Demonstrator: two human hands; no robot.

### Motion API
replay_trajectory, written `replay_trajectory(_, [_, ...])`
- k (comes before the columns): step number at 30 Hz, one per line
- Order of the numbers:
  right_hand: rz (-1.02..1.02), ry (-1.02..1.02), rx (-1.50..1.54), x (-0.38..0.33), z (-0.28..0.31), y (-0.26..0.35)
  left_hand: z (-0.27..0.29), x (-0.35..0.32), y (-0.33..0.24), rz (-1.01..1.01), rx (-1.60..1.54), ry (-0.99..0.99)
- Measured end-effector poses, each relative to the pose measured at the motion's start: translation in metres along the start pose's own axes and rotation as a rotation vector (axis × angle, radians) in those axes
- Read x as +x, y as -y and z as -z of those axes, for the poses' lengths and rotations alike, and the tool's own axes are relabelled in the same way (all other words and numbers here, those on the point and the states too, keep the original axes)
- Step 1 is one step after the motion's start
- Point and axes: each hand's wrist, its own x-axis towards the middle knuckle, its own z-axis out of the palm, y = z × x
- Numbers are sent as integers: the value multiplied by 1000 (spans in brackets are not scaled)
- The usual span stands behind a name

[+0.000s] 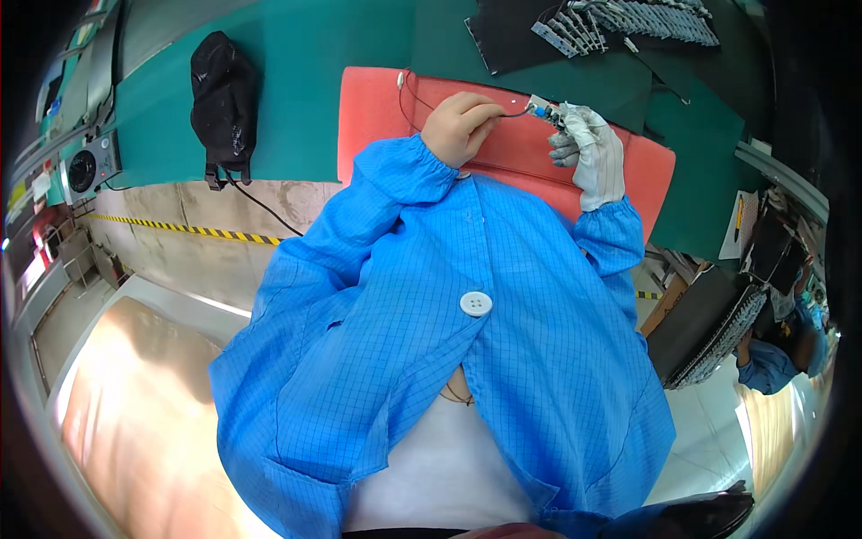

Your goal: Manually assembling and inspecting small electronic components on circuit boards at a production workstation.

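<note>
Over a red pad (pixel 377 112), my gloved right hand (pixel 588 148) grips a small circuit board (pixel 543 110) with a blue part on it. My bare left hand (pixel 460 128) pinches a thin dark cable (pixel 514 114) just left of the board, and the cable runs up to the board's left end. From the left hand the cable loops back across the pad to a small white connector (pixel 400 81). The fingertips of the glove partly cover the board's lower end.
Several similar boards (pixel 628 22) lie in rows on a black mat (pixel 507 40) at the far right of the green table (pixel 301 90). A black bag (pixel 223 103) lies left. At right are a paper with a pen (pixel 739 225), a black tray (pixel 696 337) and another person's sleeve (pixel 768 366).
</note>
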Motion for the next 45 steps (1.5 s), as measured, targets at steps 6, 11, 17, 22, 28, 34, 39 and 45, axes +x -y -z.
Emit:
replay_trajectory(6, [52,55,-9,8,4,2,0,9,-3,-16,22,-24])
replay_trajectory(11, [604,-141,-193,59,-4,-13,6,30,-21,-16,-202,-14])
replay_trajectory(17, [983,-592,-1049,116,-9,-2,68,50,9,109,-173,-189])
replay_trajectory(22, [1251,-579,-871,97,-16,-9,143,50,72,218,136,-977])
replay_trajectory(28, [719,108,-140,41,-28,-28,65,49,21,206,-290,33])
replay_trajectory(34, [406,340,217,25,-13,-24,4,36,29,155,-162,192])
replay_trajectory(39, [80,368,808,21,-6,-36,17,33,23,208,-201,202])
replay_trajectory(45, [66,380,603,5,1,-21,6,16,12,299,-258,142])
